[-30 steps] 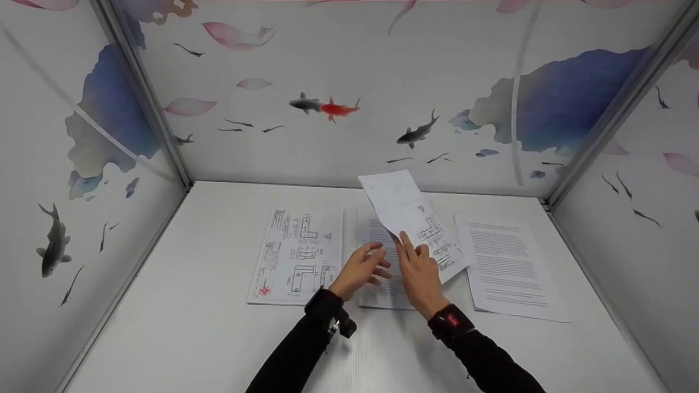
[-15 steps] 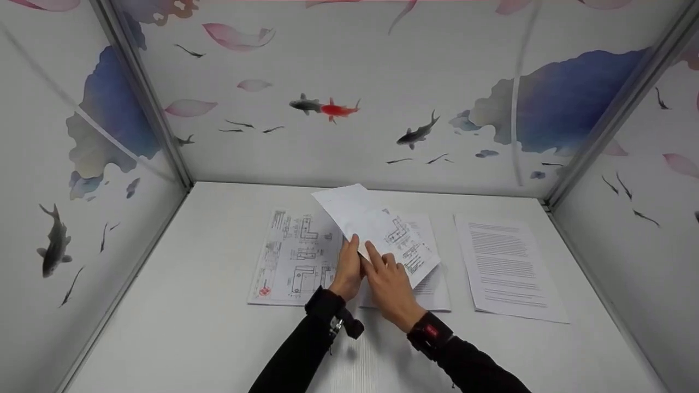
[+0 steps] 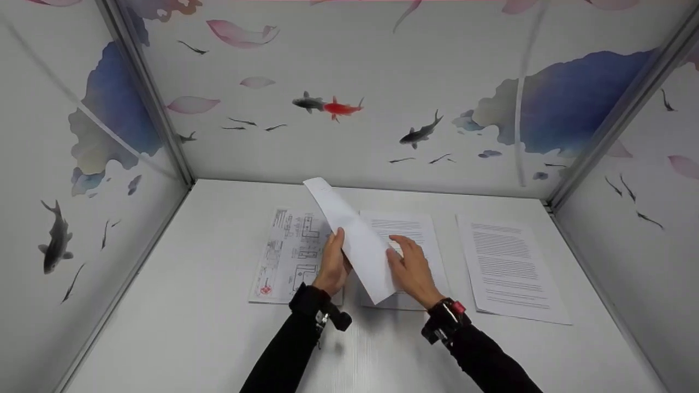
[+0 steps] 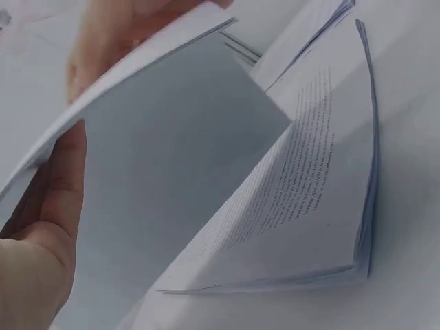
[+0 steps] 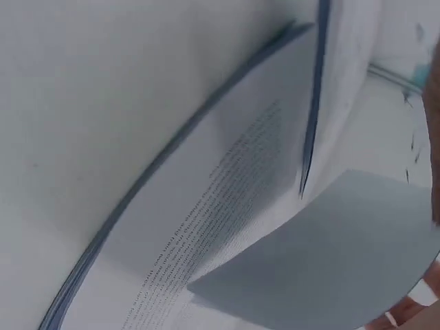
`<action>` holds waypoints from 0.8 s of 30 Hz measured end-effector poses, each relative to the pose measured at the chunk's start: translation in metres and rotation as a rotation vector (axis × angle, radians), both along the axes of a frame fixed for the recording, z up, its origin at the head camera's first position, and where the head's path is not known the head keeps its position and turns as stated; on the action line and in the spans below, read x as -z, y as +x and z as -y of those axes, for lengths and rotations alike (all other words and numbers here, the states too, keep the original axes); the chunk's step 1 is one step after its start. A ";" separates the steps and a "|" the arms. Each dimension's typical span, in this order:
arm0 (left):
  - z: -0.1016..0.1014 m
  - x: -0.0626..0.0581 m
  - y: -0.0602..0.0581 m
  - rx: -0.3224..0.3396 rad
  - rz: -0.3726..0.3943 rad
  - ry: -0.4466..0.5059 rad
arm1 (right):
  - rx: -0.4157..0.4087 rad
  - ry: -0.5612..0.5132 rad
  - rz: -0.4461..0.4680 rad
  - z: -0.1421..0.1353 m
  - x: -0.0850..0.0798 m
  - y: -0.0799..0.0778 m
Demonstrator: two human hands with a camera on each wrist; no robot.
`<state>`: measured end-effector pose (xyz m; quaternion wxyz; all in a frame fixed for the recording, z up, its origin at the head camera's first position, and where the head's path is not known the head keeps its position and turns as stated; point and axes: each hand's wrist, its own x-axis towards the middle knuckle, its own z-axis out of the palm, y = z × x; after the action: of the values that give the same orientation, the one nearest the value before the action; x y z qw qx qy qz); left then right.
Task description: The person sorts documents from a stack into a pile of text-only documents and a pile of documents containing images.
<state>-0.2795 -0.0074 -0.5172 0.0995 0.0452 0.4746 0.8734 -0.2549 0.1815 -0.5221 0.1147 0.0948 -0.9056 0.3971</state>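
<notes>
My left hand (image 3: 331, 266) grips a white sheet of paper (image 3: 357, 243) by its left edge, thumb on top. The sheet is raised at a slant over the middle stack of printed text pages (image 3: 418, 221), and its blank face shows in the head view. Whether it is a single sheet is hard to tell. At the sheet's right edge, my right hand (image 3: 416, 273) has its fingers loosely bent, the thumb by the paper. In the left wrist view, the shaded underside of the sheet (image 4: 172, 158) hangs over the text stack (image 4: 330, 206).
A stack of technical drawings (image 3: 286, 256) with a red mark lies at left, partly behind the left hand. Another stack of text pages (image 3: 508, 267) lies at right. All rest on a white table (image 3: 207, 262), enclosed by printed wall panels (image 3: 349, 147).
Both hands first brought the sheet left from the right side, drawing side showing. Now it stands more steeply, its blank face in view. The right hand has slid to its right edge.
</notes>
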 end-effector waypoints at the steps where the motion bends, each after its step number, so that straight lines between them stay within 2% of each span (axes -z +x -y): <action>1: 0.002 -0.001 0.000 0.003 -0.008 -0.004 | 0.020 -0.100 0.115 -0.005 -0.003 -0.004; 3: 0.006 -0.003 -0.001 0.004 -0.026 -0.015 | 0.043 -0.299 0.356 -0.014 -0.007 -0.011; 6: 0.011 -0.004 -0.001 0.015 -0.040 -0.040 | 0.011 -0.551 0.655 -0.025 -0.008 -0.017; 8: 0.013 -0.005 0.000 0.042 -0.019 -0.063 | -0.039 -0.674 0.776 -0.031 -0.005 -0.019; 9: 0.014 -0.005 0.000 0.059 -0.002 -0.080 | -0.068 -0.730 0.803 -0.034 -0.004 -0.019; 12: 0.018 -0.005 -0.001 0.113 0.042 -0.123 | -0.099 -0.845 0.776 -0.041 -0.002 -0.019; 15: 0.023 -0.004 -0.004 0.150 0.042 -0.192 | -0.077 -0.866 0.665 -0.048 -0.002 -0.020; 20: 0.027 0.001 -0.006 0.134 -0.003 -0.333 | -0.026 -0.709 0.458 -0.053 -0.002 -0.018; 24: 0.026 0.005 -0.004 0.110 -0.040 -0.395 | -0.061 -0.606 0.375 -0.047 -0.001 -0.014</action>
<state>-0.2838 -0.0334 -0.5227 0.1447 0.0678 0.6355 0.7554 -0.2692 0.2286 -0.5213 -0.0425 0.0086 -0.7488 0.6614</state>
